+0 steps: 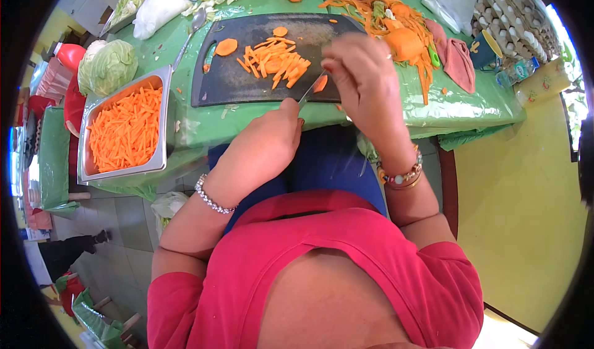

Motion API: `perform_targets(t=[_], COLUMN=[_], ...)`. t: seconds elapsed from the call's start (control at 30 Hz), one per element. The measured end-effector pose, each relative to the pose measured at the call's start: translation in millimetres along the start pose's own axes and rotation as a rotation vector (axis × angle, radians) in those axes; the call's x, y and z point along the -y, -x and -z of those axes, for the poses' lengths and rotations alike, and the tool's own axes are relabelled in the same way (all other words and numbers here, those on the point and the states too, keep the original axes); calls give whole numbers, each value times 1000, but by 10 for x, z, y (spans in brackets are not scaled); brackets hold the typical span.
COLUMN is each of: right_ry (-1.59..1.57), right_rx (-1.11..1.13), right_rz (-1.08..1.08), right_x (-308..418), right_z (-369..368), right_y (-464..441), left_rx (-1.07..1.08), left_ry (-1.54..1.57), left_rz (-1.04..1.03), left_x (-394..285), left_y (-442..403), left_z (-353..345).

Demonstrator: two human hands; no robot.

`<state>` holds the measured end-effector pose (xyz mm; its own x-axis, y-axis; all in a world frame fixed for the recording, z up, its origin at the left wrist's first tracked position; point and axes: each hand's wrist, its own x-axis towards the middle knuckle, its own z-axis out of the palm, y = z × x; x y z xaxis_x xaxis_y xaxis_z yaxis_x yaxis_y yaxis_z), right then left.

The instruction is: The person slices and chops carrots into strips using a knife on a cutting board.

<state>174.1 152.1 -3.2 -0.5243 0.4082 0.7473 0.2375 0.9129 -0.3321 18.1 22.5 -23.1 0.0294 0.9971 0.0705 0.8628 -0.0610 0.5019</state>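
Note:
My left hand (272,135) is closed around the handle of a knife (311,90), its blade slanting up to the right over the front of the black cutting board (216,89). Close to the blade's tip, my right hand (362,64) has its fingers curled together; what they hold, if anything, is hidden. A carrot piece (320,83) shows beside the blade. On the board lie a heap of carrot sticks (275,61) and a few carrot slices (226,47). More cut carrot (127,126) fills a metal pan (162,117) at the left.
A cabbage (108,67) sits behind the pan, with a spoon (197,22) nearby. Carrot peelings (424,39), a peeler (434,56) and a pink cloth (458,64) lie at the right. Beyond them stand a mug (486,51), a plastic bottle (518,72) and egg trays (513,18).

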Motion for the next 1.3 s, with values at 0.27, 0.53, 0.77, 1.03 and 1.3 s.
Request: perform_targets(t=[0.27, 0.53, 0.77, 1.03, 1.3], right_ry=[202, -78, -20, -25, -15], right_rx=[242, 114, 12, -18, 13], right_rz=[17, -36, -65, -76, -55], right_x=[-222, -218, -126, -144, -149], right_z=[-621, -52, -192, -246, -236], right_y=[99, 266, 447, 493, 451], left_rx=[126, 253, 138, 180, 428], left_ry=[58, 206, 128, 145, 200], left_rz=[127, 248, 180, 127, 298], left_x=[-87, -52, -28, -86, -205], left_y=[-80, -35, 18, -38, -195], left_z=[109, 268, 254, 194, 423])
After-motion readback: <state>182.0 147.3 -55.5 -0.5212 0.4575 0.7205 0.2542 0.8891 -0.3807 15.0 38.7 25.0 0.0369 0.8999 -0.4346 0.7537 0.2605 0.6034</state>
